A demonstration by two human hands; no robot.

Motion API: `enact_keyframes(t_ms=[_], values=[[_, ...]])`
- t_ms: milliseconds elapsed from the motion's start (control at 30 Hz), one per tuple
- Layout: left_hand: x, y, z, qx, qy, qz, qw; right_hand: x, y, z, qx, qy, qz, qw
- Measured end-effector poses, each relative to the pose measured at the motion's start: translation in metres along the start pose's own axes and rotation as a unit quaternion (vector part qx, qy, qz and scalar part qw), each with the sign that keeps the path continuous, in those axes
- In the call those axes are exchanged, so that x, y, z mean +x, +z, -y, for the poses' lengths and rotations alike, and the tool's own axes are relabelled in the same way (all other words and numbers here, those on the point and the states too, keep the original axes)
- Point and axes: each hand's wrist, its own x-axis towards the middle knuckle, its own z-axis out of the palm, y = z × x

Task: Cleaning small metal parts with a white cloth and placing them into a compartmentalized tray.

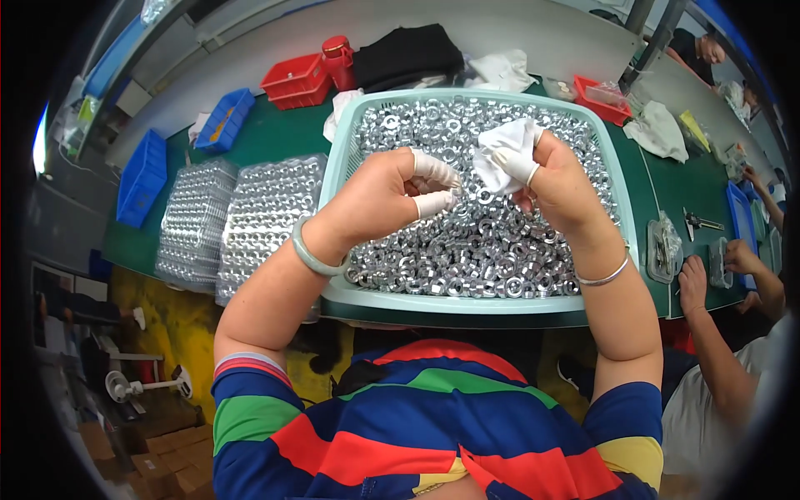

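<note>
My left hand (377,190) is over a large pale-green plastic basket (467,303) full of shiny metal nut-like rings (492,258). White finger cots cover its fingertips, and thumb and fingers come together in a pinch. Whatever lies between those tips is too small to make out. A white cloth (498,152) is bunched in my right hand (568,182), just to the right above the same rings. The right thumb, also in a white cot, presses on the cloth. The two hands are a short gap apart.
Left of the basket are stacked clear trays (271,204) of metal parts. Blue bins (143,179), a red basket (296,82), a red flask (337,62) and black cloth (408,57) stand farther back. A co-worker's hands (693,283) are at the right beside a caliper (702,222).
</note>
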Motion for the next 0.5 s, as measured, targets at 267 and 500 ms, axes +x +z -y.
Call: enact_keyframes(t_ms=[267, 500], values=[[0.028, 0.016, -0.012, -0.194, 0.038, -0.036, 0.98, 0.004, 0.003, 0.002, -0.027, -0.158, 0.015, 0.987], [0.028, 0.014, 0.004, -0.506, -0.034, 0.095, 0.857, 0.008, 0.007, 0.0, 0.049, -0.037, 0.046, 0.997]])
